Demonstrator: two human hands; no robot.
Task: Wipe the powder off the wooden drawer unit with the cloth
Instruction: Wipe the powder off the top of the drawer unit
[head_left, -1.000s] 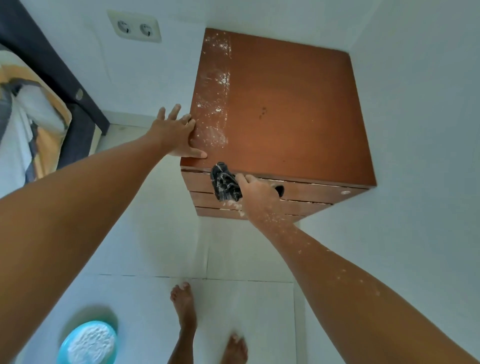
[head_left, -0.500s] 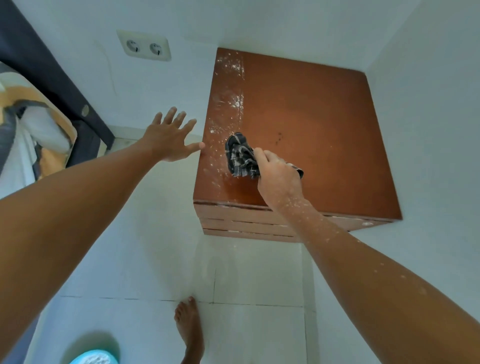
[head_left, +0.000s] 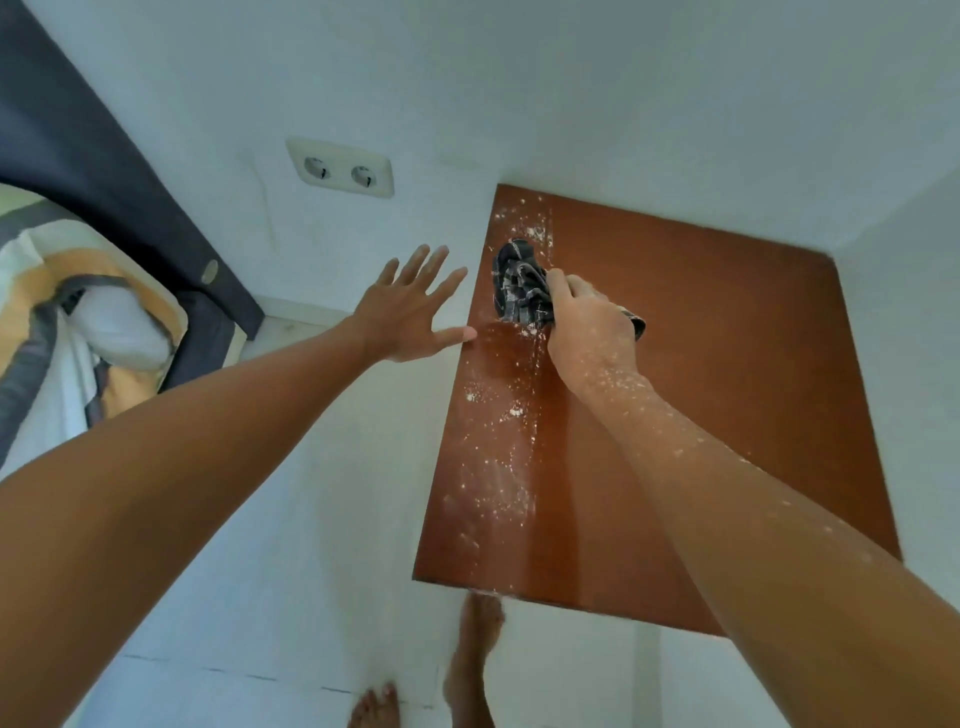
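The wooden drawer unit (head_left: 701, 415) stands in the room's corner, and I look down on its brown top. White powder (head_left: 498, 467) lies in a strip along the top's left side, from the back edge to the front. My right hand (head_left: 587, 327) is shut on a dark checked cloth (head_left: 519, 283), pressed on the powder strip near the back left. Powder specks cover my right wrist and forearm. My left hand (head_left: 410, 306) hovers open with fingers spread, just left of the unit, its thumb tip at the top's left edge.
White walls close in behind and right of the unit. A double wall socket (head_left: 340, 169) sits on the back wall. A bed with a dark frame and striped bedding (head_left: 78, 312) is at the left. My bare feet (head_left: 472, 660) stand on the white tiled floor.
My right hand carried the cloth from the unit's front edge up onto the top and back along the powder strip. My left hand lifted off the top's left edge and spread open.
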